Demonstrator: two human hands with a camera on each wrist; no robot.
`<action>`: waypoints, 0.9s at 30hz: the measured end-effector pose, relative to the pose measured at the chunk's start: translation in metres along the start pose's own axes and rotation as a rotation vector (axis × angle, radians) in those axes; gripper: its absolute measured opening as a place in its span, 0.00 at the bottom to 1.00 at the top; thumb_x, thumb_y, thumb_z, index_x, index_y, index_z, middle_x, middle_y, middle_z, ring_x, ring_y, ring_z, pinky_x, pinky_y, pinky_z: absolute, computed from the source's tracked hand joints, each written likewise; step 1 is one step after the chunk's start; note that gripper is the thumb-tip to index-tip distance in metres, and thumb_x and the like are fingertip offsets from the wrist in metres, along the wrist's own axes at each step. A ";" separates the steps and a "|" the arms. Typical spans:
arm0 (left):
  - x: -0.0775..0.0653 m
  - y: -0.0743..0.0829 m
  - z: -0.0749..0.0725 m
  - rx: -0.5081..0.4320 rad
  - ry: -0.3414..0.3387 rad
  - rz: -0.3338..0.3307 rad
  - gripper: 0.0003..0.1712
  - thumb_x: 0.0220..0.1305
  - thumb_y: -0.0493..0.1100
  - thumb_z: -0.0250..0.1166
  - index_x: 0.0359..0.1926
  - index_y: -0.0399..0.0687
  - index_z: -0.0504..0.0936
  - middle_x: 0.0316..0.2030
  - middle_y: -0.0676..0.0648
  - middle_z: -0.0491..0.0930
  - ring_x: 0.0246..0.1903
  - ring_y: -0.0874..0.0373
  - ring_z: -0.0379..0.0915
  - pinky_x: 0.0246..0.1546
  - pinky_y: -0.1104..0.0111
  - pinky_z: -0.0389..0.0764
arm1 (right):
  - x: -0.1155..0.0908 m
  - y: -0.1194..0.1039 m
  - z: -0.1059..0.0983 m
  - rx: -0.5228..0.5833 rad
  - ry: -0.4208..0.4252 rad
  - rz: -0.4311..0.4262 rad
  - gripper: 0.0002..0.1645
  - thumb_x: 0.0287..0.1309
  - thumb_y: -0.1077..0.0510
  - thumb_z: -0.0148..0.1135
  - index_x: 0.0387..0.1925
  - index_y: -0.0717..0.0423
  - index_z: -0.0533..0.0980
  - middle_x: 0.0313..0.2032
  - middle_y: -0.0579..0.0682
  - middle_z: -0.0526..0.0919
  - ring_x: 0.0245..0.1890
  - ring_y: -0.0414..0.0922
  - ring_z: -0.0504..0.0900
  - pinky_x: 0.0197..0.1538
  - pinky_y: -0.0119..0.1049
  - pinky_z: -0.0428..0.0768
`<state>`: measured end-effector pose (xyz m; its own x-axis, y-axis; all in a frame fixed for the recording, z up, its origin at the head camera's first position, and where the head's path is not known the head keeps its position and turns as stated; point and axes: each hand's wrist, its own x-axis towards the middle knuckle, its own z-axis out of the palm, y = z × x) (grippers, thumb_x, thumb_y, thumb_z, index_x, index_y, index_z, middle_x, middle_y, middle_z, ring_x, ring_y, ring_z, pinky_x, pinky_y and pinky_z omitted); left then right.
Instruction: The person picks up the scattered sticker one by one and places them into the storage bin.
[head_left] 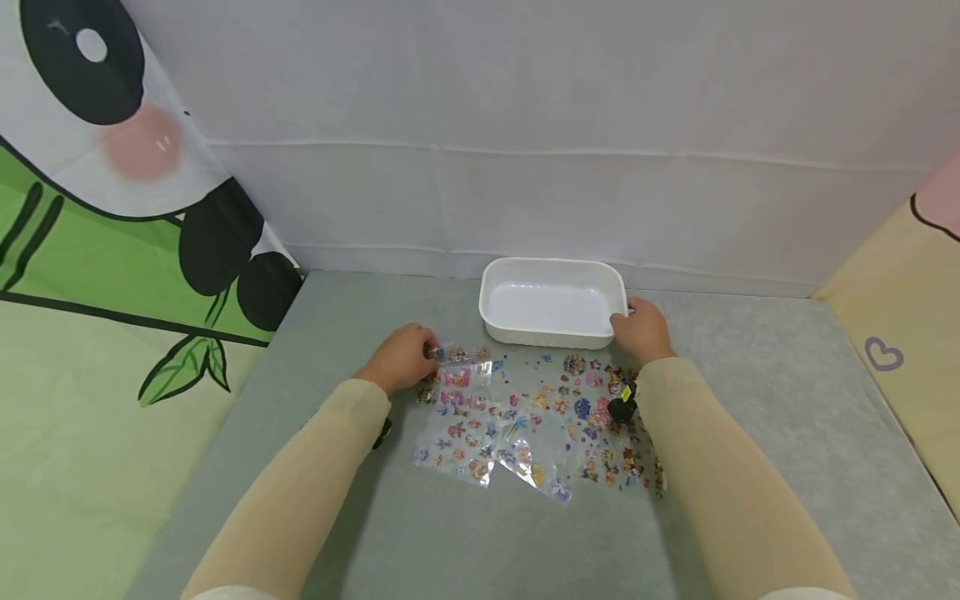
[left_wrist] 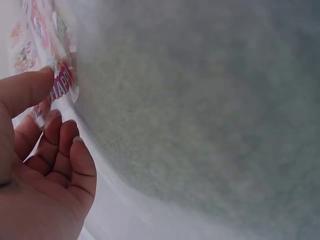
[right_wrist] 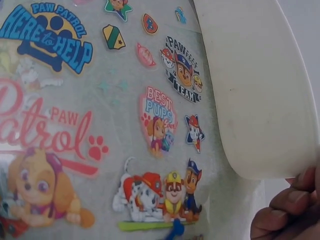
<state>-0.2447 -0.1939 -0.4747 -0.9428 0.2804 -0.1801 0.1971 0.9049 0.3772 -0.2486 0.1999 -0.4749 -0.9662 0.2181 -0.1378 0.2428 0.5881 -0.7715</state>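
Clear sticker sheets (head_left: pixel 457 442) printed with small cartoon figures lie overlapping on the grey table, in front of a white plastic basin (head_left: pixel 551 340). At the pile's left edge my left hand (head_left: pixel 401 357) pinches a sticker sheet (left_wrist: pixel 62 82) between thumb and fingers; part of the word "HAPPY" shows on it. My right hand (head_left: pixel 642 331) grips the basin's right end, thumb over the rim and fingers outside. The right wrist view shows fingertips (right_wrist: pixel 292 200) under the basin's corner, beside Paw Patrol stickers (right_wrist: pixel 160 195).
A white cloth wall (head_left: pixel 525 200) rises just behind the basin. Printed cartoon cloths hang at the left (head_left: pixel 135 275) and right (head_left: pixel 892 333). The grey tabletop (head_left: pixel 540 550) extends to both sides and toward me.
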 end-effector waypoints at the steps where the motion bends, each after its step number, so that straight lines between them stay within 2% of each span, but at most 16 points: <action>1: 0.000 0.000 0.000 -0.010 -0.001 0.001 0.08 0.65 0.40 0.68 0.43 0.41 0.82 0.40 0.44 0.75 0.38 0.50 0.69 0.42 0.57 0.73 | 0.000 0.000 0.000 -0.001 -0.001 0.002 0.32 0.73 0.57 0.49 0.71 0.70 0.66 0.59 0.70 0.77 0.56 0.63 0.78 0.57 0.58 0.78; 4: -0.002 0.000 -0.001 -0.049 -0.011 0.001 0.04 0.67 0.38 0.67 0.38 0.43 0.79 0.35 0.45 0.76 0.34 0.51 0.70 0.38 0.58 0.71 | -0.001 -0.001 0.000 0.001 -0.002 0.006 0.32 0.73 0.57 0.49 0.71 0.71 0.65 0.59 0.70 0.77 0.56 0.63 0.78 0.57 0.58 0.78; 9: -0.003 0.001 -0.001 -0.115 -0.029 -0.011 0.06 0.68 0.38 0.67 0.36 0.45 0.77 0.31 0.47 0.79 0.30 0.53 0.74 0.36 0.59 0.72 | -0.001 -0.002 0.001 -0.003 0.000 0.009 0.31 0.73 0.57 0.49 0.71 0.70 0.66 0.59 0.70 0.77 0.56 0.62 0.78 0.57 0.57 0.78; 14: -0.004 0.001 -0.002 -0.122 -0.025 0.005 0.06 0.69 0.39 0.67 0.36 0.44 0.78 0.32 0.47 0.78 0.31 0.53 0.70 0.34 0.60 0.71 | -0.001 -0.004 0.000 -0.017 0.003 0.011 0.31 0.72 0.58 0.49 0.71 0.70 0.66 0.60 0.69 0.77 0.56 0.62 0.78 0.56 0.56 0.78; 20: -0.004 0.000 -0.002 -0.137 -0.022 0.019 0.04 0.74 0.41 0.64 0.39 0.46 0.81 0.32 0.48 0.79 0.31 0.54 0.72 0.33 0.61 0.73 | -0.002 -0.005 -0.002 -0.024 -0.001 0.006 0.32 0.73 0.57 0.49 0.71 0.70 0.65 0.60 0.69 0.77 0.56 0.62 0.78 0.56 0.55 0.79; 27: -0.005 -0.001 -0.006 -0.185 -0.031 0.028 0.05 0.72 0.41 0.67 0.38 0.46 0.84 0.34 0.49 0.81 0.34 0.54 0.73 0.37 0.61 0.75 | -0.002 -0.006 -0.002 -0.033 -0.005 0.006 0.31 0.73 0.57 0.49 0.71 0.71 0.66 0.59 0.70 0.77 0.54 0.61 0.78 0.54 0.54 0.79</action>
<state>-0.2418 -0.1978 -0.4690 -0.9283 0.3173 -0.1937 0.1681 0.8231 0.5425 -0.2479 0.1975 -0.4688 -0.9651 0.2174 -0.1458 0.2511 0.6120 -0.7499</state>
